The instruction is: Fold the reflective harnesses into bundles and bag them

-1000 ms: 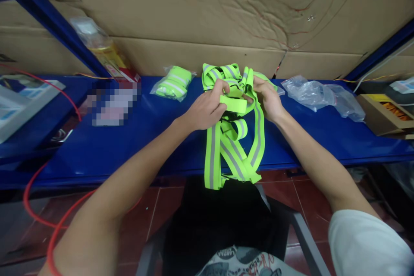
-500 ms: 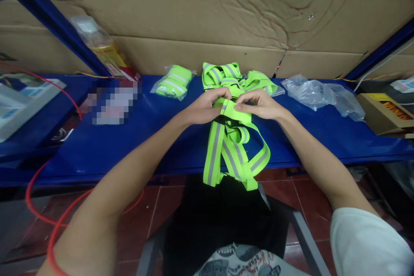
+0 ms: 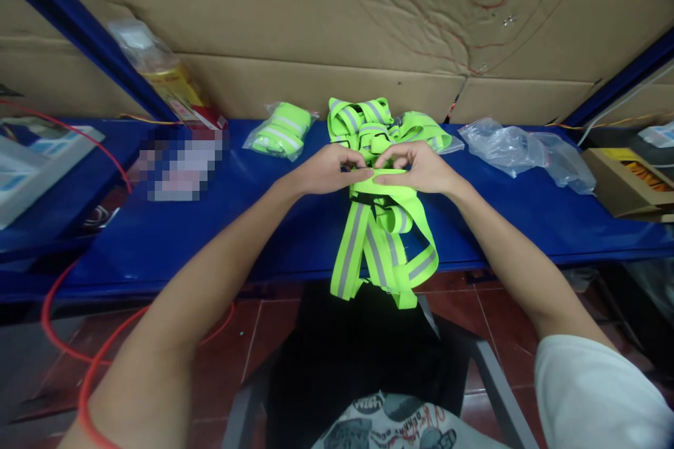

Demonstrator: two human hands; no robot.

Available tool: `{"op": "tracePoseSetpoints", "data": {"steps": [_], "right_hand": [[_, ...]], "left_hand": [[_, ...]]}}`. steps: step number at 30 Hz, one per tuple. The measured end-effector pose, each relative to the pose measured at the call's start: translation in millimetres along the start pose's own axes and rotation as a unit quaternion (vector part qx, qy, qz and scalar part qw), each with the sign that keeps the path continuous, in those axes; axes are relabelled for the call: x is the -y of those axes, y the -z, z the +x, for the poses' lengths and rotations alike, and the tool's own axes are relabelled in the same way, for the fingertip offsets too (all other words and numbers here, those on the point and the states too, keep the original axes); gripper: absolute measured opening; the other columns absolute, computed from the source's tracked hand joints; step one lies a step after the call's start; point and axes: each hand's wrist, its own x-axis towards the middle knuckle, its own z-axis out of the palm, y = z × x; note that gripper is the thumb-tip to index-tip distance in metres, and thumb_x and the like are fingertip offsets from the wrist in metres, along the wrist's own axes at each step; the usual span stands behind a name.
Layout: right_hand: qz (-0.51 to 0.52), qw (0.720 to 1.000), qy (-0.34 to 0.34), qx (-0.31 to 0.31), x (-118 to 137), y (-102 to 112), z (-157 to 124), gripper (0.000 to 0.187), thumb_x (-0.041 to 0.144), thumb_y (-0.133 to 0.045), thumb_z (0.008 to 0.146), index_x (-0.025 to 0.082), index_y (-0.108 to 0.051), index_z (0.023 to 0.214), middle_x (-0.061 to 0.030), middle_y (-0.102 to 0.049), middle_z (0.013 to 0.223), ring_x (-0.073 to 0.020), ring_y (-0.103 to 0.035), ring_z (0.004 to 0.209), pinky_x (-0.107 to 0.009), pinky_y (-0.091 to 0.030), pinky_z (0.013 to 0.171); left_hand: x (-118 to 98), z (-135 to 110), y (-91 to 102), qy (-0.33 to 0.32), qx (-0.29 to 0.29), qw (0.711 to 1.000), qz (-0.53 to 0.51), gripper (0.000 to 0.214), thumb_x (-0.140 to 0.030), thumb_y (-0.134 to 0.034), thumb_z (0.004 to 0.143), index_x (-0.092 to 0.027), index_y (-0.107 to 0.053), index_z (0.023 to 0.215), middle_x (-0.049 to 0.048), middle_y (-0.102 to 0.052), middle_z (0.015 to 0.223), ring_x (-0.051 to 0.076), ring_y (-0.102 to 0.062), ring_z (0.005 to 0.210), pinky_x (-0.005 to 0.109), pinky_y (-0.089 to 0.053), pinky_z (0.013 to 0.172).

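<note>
Both hands pinch a neon-yellow reflective strap point(image 3: 387, 186) near the middle of the blue table. My left hand point(image 3: 331, 170) grips it from the left, and my right hand point(image 3: 418, 167) holds it from the right, thumbs almost meeting. Grey-striped lengths of the strap drape below the hands over the table's front edge, with a loop bulging to the right. Just behind the fingers lies a bundle of similar reflective straps point(image 3: 358, 118) with black buckle parts. What the fingertips pinch exactly is partly hidden.
A bagged reflective strap point(image 3: 284, 130) lies at left, another bagged one point(image 3: 424, 130) behind my right hand. Crumpled clear plastic bags point(image 3: 505, 149) and an open cardboard box point(image 3: 626, 186) are at right. A bottle point(image 3: 158, 66) stands back left; a red hose point(image 3: 50, 323) loops lower left.
My left thumb and fingers have shifted along the strap toward my right hand. The held section has turned from a folded upright piece to a flatter, wider band.
</note>
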Motion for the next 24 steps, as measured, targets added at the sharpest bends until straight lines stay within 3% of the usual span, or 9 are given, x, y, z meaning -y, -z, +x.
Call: {"op": "tracePoseSetpoints", "data": {"steps": [2,4,9,12,15,17,21,22,24], "right_hand": [[-0.016,1.000,-0.015,0.004,0,1,-1,0.052,0.057,-0.100,0.073,0.020,-0.080,0.103,0.0135,-0.033,0.052,-0.0082,-0.019,0.054,-0.029,-0.014,0.054],[-0.031,0.999,-0.029,0.018,1,3,-1,0.049,0.060,-0.099,0.073,0.019,-0.080,0.092,0.0119,-0.034,0.052,-0.0081,-0.020,0.053,-0.030,-0.013,0.054],[-0.074,0.996,-0.017,0.057,3,5,-3,0.052,0.064,-0.094,0.077,0.018,-0.073,0.066,0.0093,-0.032,0.052,-0.0074,-0.021,0.054,-0.031,-0.013,0.055],[-0.061,0.992,-0.015,0.110,0,9,-4,0.050,0.063,-0.094,0.079,0.019,-0.074,0.065,0.0071,-0.042,0.053,-0.0081,-0.029,0.055,-0.030,-0.018,0.054],[-0.042,0.985,-0.014,0.168,-3,14,-4,0.048,0.063,-0.091,0.082,0.019,-0.077,0.071,0.0035,-0.057,0.064,-0.0099,-0.041,0.060,-0.028,-0.028,0.056],[-0.045,0.979,-0.019,0.200,-1,18,-3,0.046,0.063,-0.090,0.084,0.018,-0.079,0.078,0.0013,-0.063,0.072,-0.0111,-0.047,0.065,-0.028,-0.034,0.060],[-0.059,0.969,-0.017,0.240,5,19,-3,0.047,0.062,-0.089,0.085,0.017,-0.077,0.079,-0.0009,-0.066,0.083,-0.0121,-0.052,0.072,-0.029,-0.040,0.067],[-0.055,0.969,-0.011,0.243,6,19,-3,0.046,0.062,-0.088,0.086,0.017,-0.075,0.080,-0.0010,-0.066,0.084,-0.0126,-0.053,0.074,-0.029,-0.040,0.068],[-0.034,0.971,-0.004,0.237,6,18,-3,0.045,0.060,-0.086,0.090,0.018,-0.071,0.082,0.0000,-0.064,0.084,-0.0131,-0.053,0.076,-0.028,-0.040,0.069]], "left_hand": [[2,-1,3.4,0.016,0.016,0.999,-0.034,0.032,-0.049,-0.087,0.085,-0.020,-0.078,0.095,-0.0017,-0.068,0.067,0.014,-0.055,0.061,0.029,-0.041,0.067],[1,-2,5.8,0.028,0.026,0.998,-0.044,0.040,-0.048,-0.092,0.081,-0.021,-0.082,0.109,0.0006,-0.075,0.074,0.015,-0.061,0.064,0.029,-0.046,0.070],[-10,-4,8.2,0.019,0.048,0.999,-0.001,0.035,-0.050,-0.101,0.068,-0.021,-0.089,0.084,0.0045,-0.080,0.080,0.019,-0.069,0.073,0.030,-0.049,0.071],[-11,-3,10.7,-0.005,0.070,0.997,0.023,0.034,-0.054,-0.096,0.074,-0.022,-0.086,0.075,0.0029,-0.074,0.071,0.015,-0.061,0.065,0.028,-0.045,0.063],[-10,-4,13.9,-0.028,0.092,0.993,0.065,0.039,-0.059,-0.090,0.081,-0.021,-0.084,0.074,0.0047,-0.074,0.078,0.014,-0.061,0.067,0.025,-0.045,0.060],[-9,-6,14.9,0.002,0.120,0.990,0.075,0.041,-0.060,-0.086,0.084,-0.019,-0.085,0.078,0.0066,-0.077,0.086,0.012,-0.063,0.067,0.023,-0.047,0.059],[-10,-11,12.5,0.151,0.197,0.969,0.015,0.043,-0.061,-0.081,0.088,-0.018,-0.084,0.092,0.0081,-0.080,0.088,0.014,-0.069,0.058,0.024,-0.052,0.054],[-11,-12,11.6,0.165,0.194,0.967,-0.001,0.043,-0.061,-0.081,0.088,-0.018,-0.084,0.095,0.0084,-0.081,0.089,0.015,-0.071,0.058,0.026,-0.055,0.054],[-11,-12,10.1,0.130,0.149,0.980,-0.005,0.041,-0.058,-0.082,0.087,-0.018,-0.084,0.097,0.0092,-0.083,0.095,0.017,-0.075,0.064,0.026,-0.058,0.058]]}}
